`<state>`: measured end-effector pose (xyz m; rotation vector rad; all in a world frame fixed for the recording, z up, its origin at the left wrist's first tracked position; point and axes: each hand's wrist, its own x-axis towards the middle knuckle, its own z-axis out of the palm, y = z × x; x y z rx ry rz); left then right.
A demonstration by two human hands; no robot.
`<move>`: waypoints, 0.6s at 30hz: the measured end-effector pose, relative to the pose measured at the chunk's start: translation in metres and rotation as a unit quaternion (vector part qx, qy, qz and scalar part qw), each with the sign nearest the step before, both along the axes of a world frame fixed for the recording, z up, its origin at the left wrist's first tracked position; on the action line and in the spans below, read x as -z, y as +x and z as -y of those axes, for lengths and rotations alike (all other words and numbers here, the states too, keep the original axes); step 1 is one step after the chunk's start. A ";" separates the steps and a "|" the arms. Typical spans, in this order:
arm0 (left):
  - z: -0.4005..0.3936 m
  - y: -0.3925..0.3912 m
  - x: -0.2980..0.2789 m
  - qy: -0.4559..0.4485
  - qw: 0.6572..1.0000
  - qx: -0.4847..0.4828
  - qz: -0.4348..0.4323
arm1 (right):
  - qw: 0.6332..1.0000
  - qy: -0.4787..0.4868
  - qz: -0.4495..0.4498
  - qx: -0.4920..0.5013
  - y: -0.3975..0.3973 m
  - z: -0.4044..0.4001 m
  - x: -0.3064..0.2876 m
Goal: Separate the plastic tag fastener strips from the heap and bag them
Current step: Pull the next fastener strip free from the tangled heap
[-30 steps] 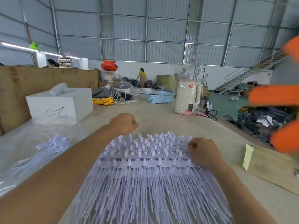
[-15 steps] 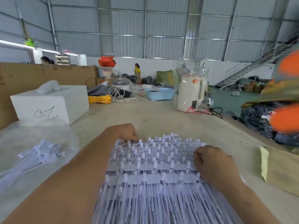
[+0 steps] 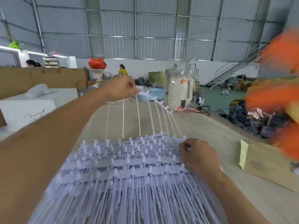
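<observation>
Now your left hand (image 3: 120,89), which lay on the heap a second ago, is raised at centre frame, pinching one strip (image 3: 155,98) of thin white plastic filaments with knobbed ends. Your right hand (image 3: 196,153), fingers curled, grips the heap (image 3: 123,172), a glossy comb-like sheaf at lower centre on the table (image 3: 202,126).

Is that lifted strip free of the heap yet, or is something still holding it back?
Not free. The left hand pinches the strip by its bar, but its filaments still run down into the heap, which the right hand holds down. No bag is in view.
</observation>
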<state>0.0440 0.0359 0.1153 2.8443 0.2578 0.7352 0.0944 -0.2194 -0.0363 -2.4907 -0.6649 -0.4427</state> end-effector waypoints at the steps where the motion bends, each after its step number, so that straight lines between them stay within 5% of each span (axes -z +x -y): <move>1: 0.011 -0.006 -0.017 0.034 0.999 -0.003 0.021 | 1.000 0.001 -0.002 0.002 0.000 0.000 0.001; 6: 0.071 -0.054 -0.088 0.183 0.974 0.000 0.132 | 0.998 0.055 -0.022 -0.034 0.002 0.004 0.000; 10: 0.093 -0.100 -0.098 0.153 0.971 0.013 0.183 | 0.968 0.238 -0.058 -0.057 0.000 0.018 -0.011; 12: 0.091 -0.117 -0.082 0.096 0.982 0.015 0.162 | 0.882 0.431 -0.171 -0.088 -0.002 0.024 -0.021; 15: 0.081 -0.127 -0.033 0.027 0.998 0.005 0.064 | 0.661 0.603 -0.394 -0.210 -0.002 0.034 -0.031; 16: 0.076 -0.127 -0.014 0.012 0.999 0.010 0.029 | 0.630 0.591 -0.444 -0.239 -0.002 0.036 -0.032; 18: 0.065 -0.125 0.022 -0.010 0.999 0.017 -0.044 | 0.626 0.546 -0.494 -0.256 -0.002 0.034 -0.032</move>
